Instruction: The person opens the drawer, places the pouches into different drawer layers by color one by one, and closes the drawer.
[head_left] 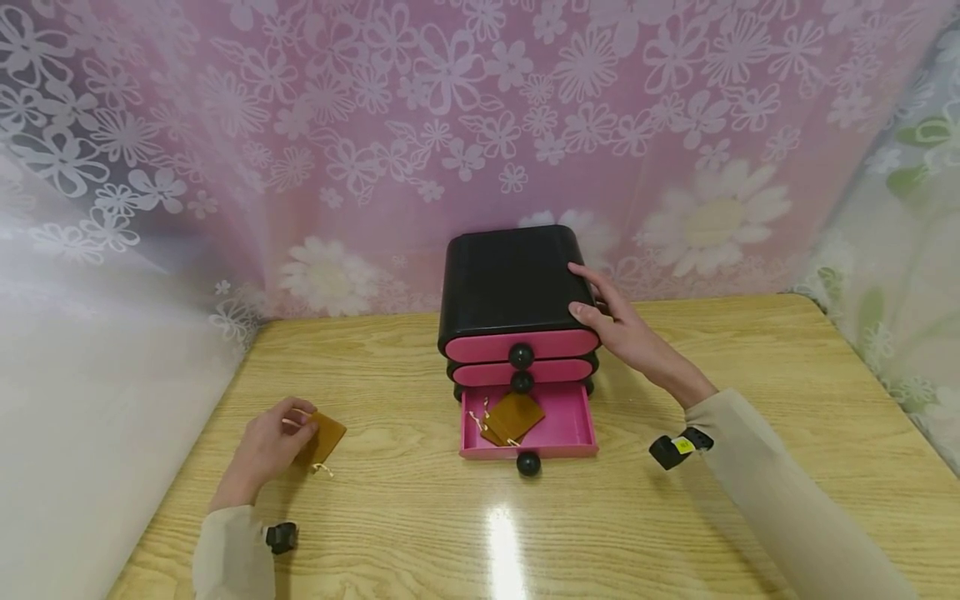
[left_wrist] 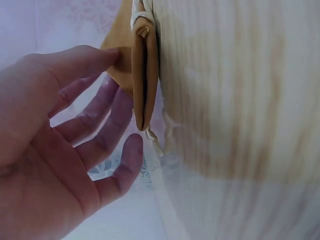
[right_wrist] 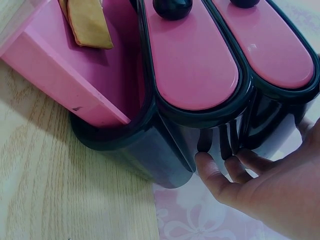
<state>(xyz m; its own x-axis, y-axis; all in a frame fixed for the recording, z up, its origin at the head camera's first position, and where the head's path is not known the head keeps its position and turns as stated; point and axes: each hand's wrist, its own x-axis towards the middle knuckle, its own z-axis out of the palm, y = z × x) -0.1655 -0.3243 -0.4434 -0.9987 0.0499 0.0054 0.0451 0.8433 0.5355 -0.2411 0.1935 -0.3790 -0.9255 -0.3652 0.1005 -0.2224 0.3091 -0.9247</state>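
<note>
On the left of the table, my left hand (head_left: 266, 446) pinches a small brown drawstring pouch (head_left: 327, 435) between thumb and fingers. The left wrist view shows the thumb on one face of the pouch (left_wrist: 142, 80), its cords hanging. A black cabinet (head_left: 513, 279) with three pink-fronted drawers stands at the table's middle. Its bottom drawer (head_left: 570, 417) is pulled out and has brown pouches (head_left: 517, 415) with pale cords in it. My right hand (head_left: 618, 329) rests on the cabinet's right side and top edge; its fingertips (right_wrist: 207, 162) touch the side wall in the right wrist view.
The wood-grain table (head_left: 390, 525) runs up to a pink floral curtain (head_left: 375, 167) behind the cabinet. Pale curtain hangs at the left and right. Round black knobs (head_left: 528, 463) stick out from the drawer fronts. The upper two drawers are closed.
</note>
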